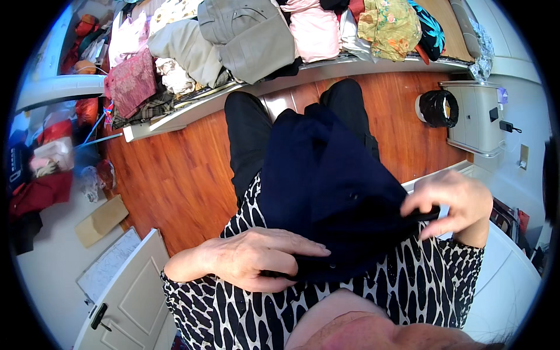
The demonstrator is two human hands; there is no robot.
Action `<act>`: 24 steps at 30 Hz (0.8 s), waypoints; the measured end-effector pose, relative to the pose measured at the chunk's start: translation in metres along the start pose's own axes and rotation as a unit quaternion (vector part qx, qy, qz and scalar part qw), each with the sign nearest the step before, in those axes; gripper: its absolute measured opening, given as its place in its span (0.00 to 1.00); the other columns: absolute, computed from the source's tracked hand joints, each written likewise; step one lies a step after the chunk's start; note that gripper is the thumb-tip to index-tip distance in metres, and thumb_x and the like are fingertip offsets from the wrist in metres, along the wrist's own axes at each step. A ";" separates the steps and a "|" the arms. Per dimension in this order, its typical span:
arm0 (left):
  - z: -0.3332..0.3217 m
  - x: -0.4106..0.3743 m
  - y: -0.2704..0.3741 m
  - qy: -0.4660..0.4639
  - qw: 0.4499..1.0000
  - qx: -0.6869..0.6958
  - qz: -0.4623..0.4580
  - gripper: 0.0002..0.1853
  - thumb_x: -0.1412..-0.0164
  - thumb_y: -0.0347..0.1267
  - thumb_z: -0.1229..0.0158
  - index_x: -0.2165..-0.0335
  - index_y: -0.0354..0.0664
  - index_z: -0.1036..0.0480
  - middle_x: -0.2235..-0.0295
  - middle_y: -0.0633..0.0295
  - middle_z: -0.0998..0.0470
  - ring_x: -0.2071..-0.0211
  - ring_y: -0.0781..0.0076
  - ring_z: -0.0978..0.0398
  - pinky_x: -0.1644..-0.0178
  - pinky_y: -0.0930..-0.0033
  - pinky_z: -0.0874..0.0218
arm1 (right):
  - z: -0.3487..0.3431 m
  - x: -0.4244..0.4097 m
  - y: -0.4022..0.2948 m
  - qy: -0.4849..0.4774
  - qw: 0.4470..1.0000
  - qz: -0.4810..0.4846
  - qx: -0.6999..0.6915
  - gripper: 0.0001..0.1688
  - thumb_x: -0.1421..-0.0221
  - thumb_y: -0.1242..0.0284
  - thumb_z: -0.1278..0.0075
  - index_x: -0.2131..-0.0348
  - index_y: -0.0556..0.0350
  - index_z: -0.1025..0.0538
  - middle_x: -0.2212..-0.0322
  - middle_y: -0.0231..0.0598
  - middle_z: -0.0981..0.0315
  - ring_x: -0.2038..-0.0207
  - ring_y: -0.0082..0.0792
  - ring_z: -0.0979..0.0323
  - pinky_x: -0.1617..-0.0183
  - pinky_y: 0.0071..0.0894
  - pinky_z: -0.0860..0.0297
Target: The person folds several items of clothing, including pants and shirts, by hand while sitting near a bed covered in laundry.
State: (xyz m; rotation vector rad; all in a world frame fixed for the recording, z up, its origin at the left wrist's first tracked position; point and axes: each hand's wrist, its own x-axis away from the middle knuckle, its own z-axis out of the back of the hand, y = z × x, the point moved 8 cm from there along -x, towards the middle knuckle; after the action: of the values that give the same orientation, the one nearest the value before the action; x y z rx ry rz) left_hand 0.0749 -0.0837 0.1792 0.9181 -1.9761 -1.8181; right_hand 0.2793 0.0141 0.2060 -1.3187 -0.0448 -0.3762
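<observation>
A dark navy cloth garment (315, 175) hangs spread in front of my patterned top and down over my legs. At its near edge, my left hand (258, 260) grips the fabric, with the index finger stretched along the top of it. My right hand (450, 205) is at the garment's right corner, where dark fabric passes between thumb and fingers. A small button-like spot shows near the garment's lower edge. Its far end lies in folds between my knees.
Ahead is a low bed (358, 68) with folded grey trousers (258, 43), a pink garment (315, 33) and a yellow floral garment (389, 28). A lined bin (437, 109) stands by a white cabinet (474, 116) at right. A white door (135, 293) is behind left.
</observation>
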 end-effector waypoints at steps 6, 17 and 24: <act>-0.001 -0.006 -0.007 -0.069 0.996 -0.014 0.053 0.17 0.53 0.27 0.35 0.63 0.31 0.27 0.49 0.40 0.30 0.56 0.54 0.23 0.56 0.62 0.30 | 0.022 -0.006 0.012 0.073 0.971 -0.132 0.183 0.15 0.54 0.70 0.39 0.66 0.58 0.27 0.84 0.40 0.37 0.79 0.40 0.33 0.74 0.36 0.38; 0.005 -0.005 -0.025 -0.004 0.998 -0.041 0.053 0.15 0.53 0.21 0.36 0.62 0.33 0.25 0.48 0.44 0.32 0.61 0.62 0.22 0.59 0.70 0.30 | 0.074 -0.006 -0.016 0.343 0.882 -0.069 0.315 0.07 0.48 0.79 0.47 0.73 0.64 0.31 0.78 0.41 0.35 0.73 0.37 0.35 0.68 0.29 0.38; 0.002 -0.005 -0.017 -0.018 0.996 -0.082 0.018 0.12 0.55 0.24 0.36 0.67 0.34 0.26 0.51 0.49 0.29 0.57 0.56 0.26 0.56 0.63 0.32 | 0.088 -0.010 -0.021 0.397 0.854 -0.002 0.335 0.06 0.42 0.76 0.51 0.69 0.64 0.26 0.75 0.34 0.29 0.73 0.23 0.33 0.70 0.21 0.37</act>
State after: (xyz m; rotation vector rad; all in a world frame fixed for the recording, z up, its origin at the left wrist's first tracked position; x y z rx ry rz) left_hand 0.0814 -0.0786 0.1637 0.8004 -1.8199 -1.9541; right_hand 0.2792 0.0958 0.2455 -0.4008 0.4815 -0.8041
